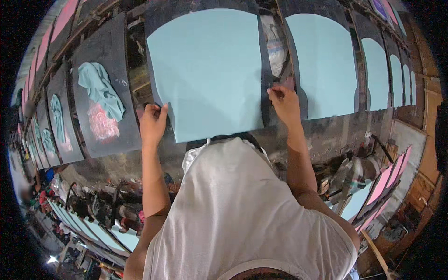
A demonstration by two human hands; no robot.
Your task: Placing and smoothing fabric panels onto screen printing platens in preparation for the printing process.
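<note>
In front of me a light-blue cut fabric piece [205, 70] lies on a dark board [198, 8], slightly creased at its lower left. My left hand [155, 117] is at that piece's lower-left edge, its fingers curled and whatever they hold too small to make out. My right hand [284, 103] has bent, closed fingers beside the board's right edge, just clear of the blue fabric; I cannot tell what is in them. Below the board, my body in a white shirt fills the lower middle.
Boards with flat blue pieces [322, 65] line the right. To the left, boards [105, 46] carry crumpled blue cloths [100, 86] over pink-printed patches. A white sack [275, 42] shows between boards. Lower racks of blue panels [77, 221] and pink panels [387, 172] stand either side behind me.
</note>
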